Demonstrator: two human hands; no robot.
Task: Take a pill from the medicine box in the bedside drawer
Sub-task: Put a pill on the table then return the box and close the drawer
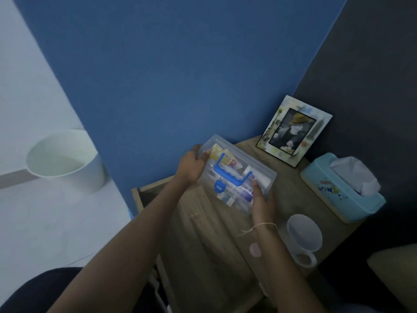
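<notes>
A clear plastic medicine box with a blue handle and a blue latch is held over the wooden bedside table. Packets and tubes of medicine show through its lid. My left hand grips the box's far left end. At the near right corner my right hand holds it, fingers on the lid. The lid looks closed. The drawer stands pulled out at the table's left side; its inside is mostly hidden by my left arm.
On the table stand a picture frame at the back, a teal tissue box on the right and a white mug near my right wrist. A white bin sits on the floor to the left. A blue wall rises behind.
</notes>
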